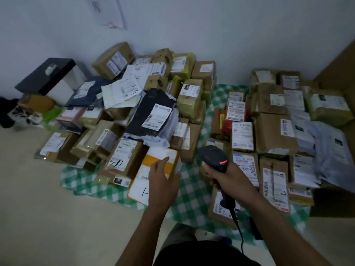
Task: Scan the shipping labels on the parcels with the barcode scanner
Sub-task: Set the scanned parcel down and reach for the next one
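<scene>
- Dark clothing (201,254) fills the 6 o'clock edge, and both bare forearms reach forward from it.
- Right hand (228,178), at about 5 o'clock, has its fingers wrapped round the handle of the black barcode scanner (212,153). The scanner head points away from the person, with a red light glowing on its back.
- Its cable (238,227) trails down toward 6 o'clock.
- Left hand (163,179), near 6 o'clock, holds nothing. Its fingers are loosely spread over a white-and-yellow parcel (140,189), and I cannot tell whether they touch it.
- That parcel lies flat at 7 o'clock, a barcode showing on its white face.
- A green checked cloth (192,198) lies on the floor under the goods.
- A heap of parcels (113,60) runs from 9 to 12 o'clock: brown boxes, loose white labels and a black bag (148,116) with a label on top.
- A second group of parcels (274,131) sits from 2 to 4 o'clock, laid close together with labels up; the scanner is just beside its near edge.
- A black-and-white box (50,77) stands at 10 o'clock, against the wall.
</scene>
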A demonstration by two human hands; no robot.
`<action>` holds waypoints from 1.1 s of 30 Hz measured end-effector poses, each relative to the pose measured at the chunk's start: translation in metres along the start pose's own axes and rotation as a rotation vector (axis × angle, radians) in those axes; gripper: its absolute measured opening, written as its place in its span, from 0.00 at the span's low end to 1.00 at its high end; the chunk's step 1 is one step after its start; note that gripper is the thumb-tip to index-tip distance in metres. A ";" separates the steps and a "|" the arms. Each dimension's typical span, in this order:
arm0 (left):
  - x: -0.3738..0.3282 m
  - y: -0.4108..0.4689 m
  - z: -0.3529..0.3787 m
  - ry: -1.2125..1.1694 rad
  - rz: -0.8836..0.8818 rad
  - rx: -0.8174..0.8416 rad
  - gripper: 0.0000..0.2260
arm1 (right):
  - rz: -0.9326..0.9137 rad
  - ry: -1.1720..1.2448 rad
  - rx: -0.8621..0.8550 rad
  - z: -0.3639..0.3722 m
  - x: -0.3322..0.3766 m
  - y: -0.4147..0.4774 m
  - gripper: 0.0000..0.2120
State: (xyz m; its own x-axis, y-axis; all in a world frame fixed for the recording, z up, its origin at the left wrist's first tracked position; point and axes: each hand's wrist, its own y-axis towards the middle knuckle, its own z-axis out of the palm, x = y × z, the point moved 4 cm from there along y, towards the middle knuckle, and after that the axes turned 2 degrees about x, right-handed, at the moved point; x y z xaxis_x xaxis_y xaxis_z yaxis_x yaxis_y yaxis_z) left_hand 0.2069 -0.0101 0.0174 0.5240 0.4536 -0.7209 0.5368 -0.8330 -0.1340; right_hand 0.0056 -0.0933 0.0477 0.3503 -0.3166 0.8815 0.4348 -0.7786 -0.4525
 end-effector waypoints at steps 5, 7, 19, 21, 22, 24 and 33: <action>0.005 0.028 -0.031 0.007 0.049 -0.101 0.28 | -0.029 0.006 -0.027 0.041 0.025 0.025 0.08; 0.002 0.047 -0.044 0.000 0.113 -0.141 0.28 | -0.049 0.018 -0.029 0.055 0.037 0.035 0.06; -0.005 0.199 -0.092 0.327 0.138 0.015 0.35 | -0.074 0.089 -0.195 0.078 0.078 0.091 0.13; -0.002 0.213 -0.086 0.354 0.093 0.108 0.42 | -0.067 0.089 -0.200 0.079 0.080 0.098 0.14; 0.000 0.218 -0.083 0.356 0.095 0.122 0.44 | -0.063 0.082 -0.203 0.081 0.082 0.101 0.14; 0.007 0.229 -0.082 0.300 0.100 0.094 0.43 | -0.062 0.060 -0.200 0.084 0.083 0.107 0.12; 0.014 0.222 -0.094 -0.027 0.233 -0.152 0.10 | -0.079 0.059 -0.216 0.081 0.084 0.127 0.06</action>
State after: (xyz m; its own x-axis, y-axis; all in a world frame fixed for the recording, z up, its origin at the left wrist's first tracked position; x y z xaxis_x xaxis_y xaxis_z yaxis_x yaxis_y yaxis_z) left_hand 0.3959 -0.1593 0.0416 0.6286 0.2450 -0.7381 0.4978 -0.8559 0.1399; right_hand 0.1576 -0.1747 0.0540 0.2704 -0.2761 0.9223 0.2687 -0.8983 -0.3477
